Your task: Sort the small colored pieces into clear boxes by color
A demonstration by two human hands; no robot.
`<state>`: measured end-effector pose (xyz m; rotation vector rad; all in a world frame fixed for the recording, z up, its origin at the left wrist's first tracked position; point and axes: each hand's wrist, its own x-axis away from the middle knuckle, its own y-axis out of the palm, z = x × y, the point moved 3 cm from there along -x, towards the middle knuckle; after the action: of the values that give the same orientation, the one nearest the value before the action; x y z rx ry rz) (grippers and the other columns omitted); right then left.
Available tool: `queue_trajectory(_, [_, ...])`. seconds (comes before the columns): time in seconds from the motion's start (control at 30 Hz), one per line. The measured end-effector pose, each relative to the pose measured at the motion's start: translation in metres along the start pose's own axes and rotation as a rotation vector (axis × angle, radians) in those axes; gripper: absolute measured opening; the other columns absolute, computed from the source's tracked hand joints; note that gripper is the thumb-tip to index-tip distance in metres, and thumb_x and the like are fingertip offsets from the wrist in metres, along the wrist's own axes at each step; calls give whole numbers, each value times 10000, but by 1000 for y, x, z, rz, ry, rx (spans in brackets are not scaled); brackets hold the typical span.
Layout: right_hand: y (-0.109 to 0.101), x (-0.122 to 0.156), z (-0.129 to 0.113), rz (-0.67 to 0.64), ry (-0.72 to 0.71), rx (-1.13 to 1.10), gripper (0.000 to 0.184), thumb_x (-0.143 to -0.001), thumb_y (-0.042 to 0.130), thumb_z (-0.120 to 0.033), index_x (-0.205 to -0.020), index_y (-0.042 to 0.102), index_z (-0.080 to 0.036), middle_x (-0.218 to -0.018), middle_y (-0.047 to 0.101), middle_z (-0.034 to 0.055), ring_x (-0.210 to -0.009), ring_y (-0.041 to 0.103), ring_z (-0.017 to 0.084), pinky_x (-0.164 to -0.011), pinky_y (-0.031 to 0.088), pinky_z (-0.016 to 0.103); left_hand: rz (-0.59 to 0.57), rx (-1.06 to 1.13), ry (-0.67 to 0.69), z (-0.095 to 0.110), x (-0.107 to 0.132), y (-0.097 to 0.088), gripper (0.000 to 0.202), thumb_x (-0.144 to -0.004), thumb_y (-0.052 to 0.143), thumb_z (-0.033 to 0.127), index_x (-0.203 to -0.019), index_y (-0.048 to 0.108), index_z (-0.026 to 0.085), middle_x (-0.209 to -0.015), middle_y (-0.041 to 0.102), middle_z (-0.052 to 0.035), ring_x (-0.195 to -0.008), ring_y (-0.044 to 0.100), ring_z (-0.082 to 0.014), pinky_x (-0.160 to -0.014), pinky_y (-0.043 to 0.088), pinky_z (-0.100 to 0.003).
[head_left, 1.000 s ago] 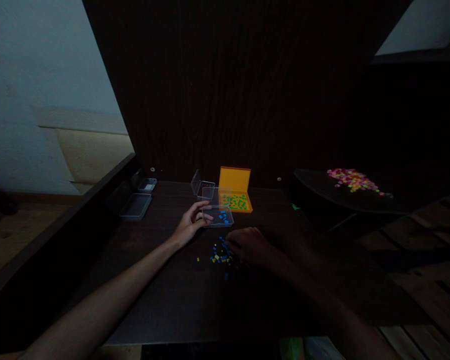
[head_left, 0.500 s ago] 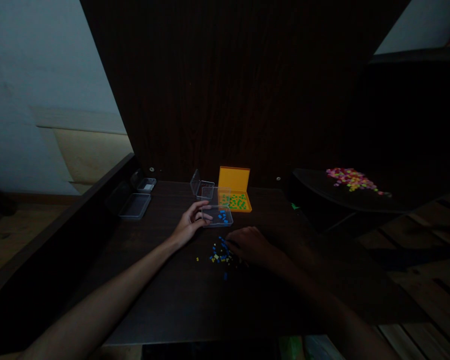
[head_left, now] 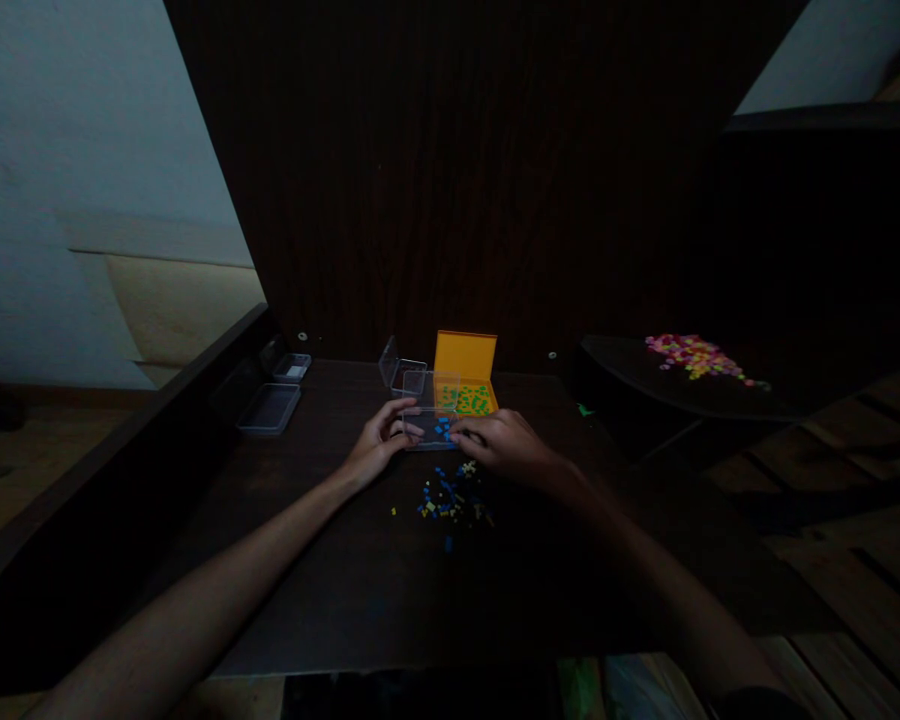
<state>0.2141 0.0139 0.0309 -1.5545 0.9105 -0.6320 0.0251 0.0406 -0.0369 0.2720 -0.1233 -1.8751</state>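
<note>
My left hand (head_left: pixel 384 436) grips the left end of a clear plastic box (head_left: pixel 424 444), thumb in front and fingers behind. Several blue pieces (head_left: pixel 442 427) lie inside the box, and its clear lid stands up at the back. Over the box's right end is my right hand (head_left: pixel 501 440), its fingertips pinched together at the blue pieces; whatever they hold is too small to make out. Nearer to me, a loose pile of small blue, yellow and pale pieces (head_left: pixel 450 500) is spread on the dark table (head_left: pixel 330 580).
Behind the box stands an open orange case (head_left: pixel 466 352) with green pieces. Another open clear box (head_left: pixel 390 366) is beside it. A clear tray (head_left: pixel 270 410) and a small clear box (head_left: pixel 292 367) sit at left. Pink and yellow pieces (head_left: pixel 697 357) lie on a dark ledge at right.
My right hand has moved from the loose pile up and away from me to the clear box. My left hand stays on the box's left end.
</note>
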Motion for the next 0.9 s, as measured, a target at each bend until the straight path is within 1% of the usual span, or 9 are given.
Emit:
queue_trajectory(0.1, [0,-17,-2,-22,9,91,321,-939,419,-339,-1094,669,-212,-947,716,73,-795,631,189,-686,384,266,9,4,-6,0,0,1,531,-619,659,106,-1130,538,182,-1151,582,-83,-834,623,-134,-756,487,-277])
queue_trajectory(0.23, [7,-35,-6,-80,9,177,357,-954,372,-330,-1136,651,-202,-995,700,110,-897,632,229,-762,407,301,15,19,-12,0,1,1,540,-608,673,114,-1125,535,183,-1139,587,-77,-813,621,-123,-757,491,-275])
queue_trajectory(0.33, [13,-42,-8,-117,14,221,371,-958,358,-325,-1165,632,-184,-1019,685,136,-942,622,250,-794,412,326,11,22,-12,1,1,2,539,-611,679,119,-1125,531,183,-1142,587,-80,-812,618,-122,-754,492,-273])
queue_trajectory(0.47, [15,-44,-7,-138,11,234,359,-951,370,-307,-1141,642,-169,-1021,683,149,-948,618,266,-799,414,342,-1,29,-14,2,1,2,524,-619,680,129,-1118,530,182,-1147,587,-80,-814,614,-121,-751,493,-273])
queue_trajectory(0.53, [12,-43,-7,-125,13,219,361,-952,367,-310,-1133,649,-176,-1006,690,141,-922,623,257,-781,413,330,2,28,-20,2,1,2,526,-614,681,124,-1115,531,178,-1144,588,-80,-815,613,-122,-748,494,-272])
queue_trajectory(0.63, [4,-36,-7,-58,11,153,333,-943,398,-319,-1105,664,-203,-966,703,100,-850,627,210,-740,401,289,0,26,-26,1,1,2,537,-608,677,111,-1121,529,172,-1144,587,-82,-819,618,-124,-754,496,-272])
queue_trajectory(0.73, [-2,-24,-8,0,-20,42,271,-909,471,-306,-1047,682,-207,-850,702,48,-726,599,152,-666,370,245,-2,22,-26,1,1,2,537,-621,664,103,-1135,527,175,-1164,578,-86,-837,624,-128,-764,496,-273])
queue_trajectory(0.83, [5,-8,-11,-57,-98,-64,208,-881,523,-313,-940,695,-212,-747,676,9,-631,550,115,-595,321,225,2,9,-25,1,2,1,532,-629,651,95,-1139,529,181,-1171,577,-86,-843,626,-131,-749,495,-266])
queue_trajectory(0.9, [14,3,-12,-121,-143,-76,195,-876,536,-345,-888,691,-227,-732,669,0,-639,550,115,-594,303,226,7,8,-23,1,2,1,530,-629,647,93,-1138,530,181,-1168,579,-86,-839,625,-130,-742,496,-264])
